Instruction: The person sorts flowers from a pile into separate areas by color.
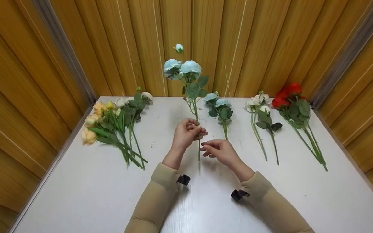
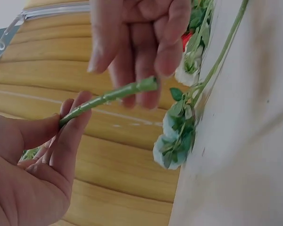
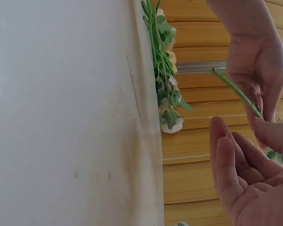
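Grooved wood-grain panels [image 1: 238,32] back a smooth white table [image 1: 92,194]. Upright above its middle is a ruffled pale-blue flower spray [image 1: 191,68] with a slim, knobbly stem [image 2: 108,96]. Peach-and-white flowers [image 1: 108,127] lie left, red blooms [image 1: 291,94] right. A second blue spray [image 1: 222,110] lies partly behind the right hand [image 1: 221,152], its fingers loosely bent beside the stem; the left hand [image 1: 186,134] pinches it.

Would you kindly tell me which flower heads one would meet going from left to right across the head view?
Peach blooms → cream blooms → raised blue blooms → lower blue blooms → white blooms → red blooms.
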Motion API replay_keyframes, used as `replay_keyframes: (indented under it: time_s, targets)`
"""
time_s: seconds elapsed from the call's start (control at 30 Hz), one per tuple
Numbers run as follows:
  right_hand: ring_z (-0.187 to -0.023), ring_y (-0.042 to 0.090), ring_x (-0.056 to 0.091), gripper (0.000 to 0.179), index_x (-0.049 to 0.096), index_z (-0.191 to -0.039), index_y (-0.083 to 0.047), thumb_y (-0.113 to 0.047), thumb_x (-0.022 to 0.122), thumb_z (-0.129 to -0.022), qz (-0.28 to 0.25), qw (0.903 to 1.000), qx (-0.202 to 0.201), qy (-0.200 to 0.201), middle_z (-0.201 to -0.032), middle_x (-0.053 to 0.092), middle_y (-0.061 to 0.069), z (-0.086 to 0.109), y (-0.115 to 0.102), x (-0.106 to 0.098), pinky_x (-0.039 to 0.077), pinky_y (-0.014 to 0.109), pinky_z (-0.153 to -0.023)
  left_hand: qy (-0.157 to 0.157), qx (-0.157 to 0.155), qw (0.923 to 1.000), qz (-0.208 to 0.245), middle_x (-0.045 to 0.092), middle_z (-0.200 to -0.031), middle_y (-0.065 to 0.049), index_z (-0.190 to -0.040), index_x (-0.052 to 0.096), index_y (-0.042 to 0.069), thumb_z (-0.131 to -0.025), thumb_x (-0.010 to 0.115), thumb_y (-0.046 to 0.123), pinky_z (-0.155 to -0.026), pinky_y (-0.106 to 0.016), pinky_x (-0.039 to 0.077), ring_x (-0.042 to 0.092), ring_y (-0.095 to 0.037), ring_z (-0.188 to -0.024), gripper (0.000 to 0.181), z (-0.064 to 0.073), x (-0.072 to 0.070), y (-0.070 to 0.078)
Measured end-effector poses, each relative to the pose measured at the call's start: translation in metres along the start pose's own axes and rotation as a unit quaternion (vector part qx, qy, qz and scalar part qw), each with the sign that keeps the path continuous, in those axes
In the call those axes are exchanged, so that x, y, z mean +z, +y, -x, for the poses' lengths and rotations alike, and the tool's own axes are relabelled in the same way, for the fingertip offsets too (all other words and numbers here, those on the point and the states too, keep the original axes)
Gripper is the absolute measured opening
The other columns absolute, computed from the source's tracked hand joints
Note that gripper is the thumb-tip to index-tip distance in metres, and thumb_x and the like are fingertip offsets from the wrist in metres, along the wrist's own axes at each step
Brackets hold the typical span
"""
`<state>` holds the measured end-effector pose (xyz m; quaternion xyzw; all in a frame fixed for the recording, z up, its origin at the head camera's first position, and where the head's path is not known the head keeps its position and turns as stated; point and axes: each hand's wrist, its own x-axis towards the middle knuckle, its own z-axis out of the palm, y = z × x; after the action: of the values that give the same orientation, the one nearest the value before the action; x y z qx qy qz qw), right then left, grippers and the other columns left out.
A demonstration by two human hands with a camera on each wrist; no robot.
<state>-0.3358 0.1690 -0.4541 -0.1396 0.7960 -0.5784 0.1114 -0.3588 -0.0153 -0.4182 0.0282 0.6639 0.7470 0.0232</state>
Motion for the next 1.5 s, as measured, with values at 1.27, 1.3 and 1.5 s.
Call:
replay_keyframes:
  time_s: [1.27,1.3,1.5]
  targets:
    - [-0.053,0.007,0.068,0.016,0.072,-0.083,0.004,-0.008,0.073,-0.094,0.146,0.9684,0.202,-0.015,-0.058,0.068,-0.002,-0.006,0.027,-0.087,0.056,0.02,-0.059,0.295,-0.14,0.8464,-0.421,0.045,-0.149,-0.034,-0.148,0.043,-0.006,-0.101,0.063,0.016,-0.116,-0.062,0.034,0.041,-0.05,-0.141,0.055,-0.01,-0.154,-0.034]
    - [-0.052,0.007,0.068,0.016,0.072,-0.083,0.004,-0.008,0.073,-0.094,0.145,0.9678,0.206,-0.014,-0.058,0.068,-0.002,-0.006,0.028,-0.087,0.055,0.02,-0.058,0.287,-0.15,0.8437,-0.428,0.045,-0.149,-0.035,-0.149,0.04,-0.007,-0.101,0.061,0.014,-0.116,-0.063,0.034,0.042,-0.051,-0.14,0.057,-0.01,-0.156,-0.036]
    - [-0.052,0.009,0.065,0.017,0.065,-0.081,0.001,-0.006,0.07,-0.095,0.13,0.9643,0.23,-0.016,-0.06,0.064,0.0,-0.007,0.032,-0.083,0.055,0.021,-0.054,0.244,-0.185,0.8394,-0.449,0.058,-0.134,-0.031,-0.139,0.05,-0.009,-0.103,0.049,0.004,-0.113,-0.063,0.038,0.056,-0.049,-0.127,0.039,-0.007,-0.161,-0.039]
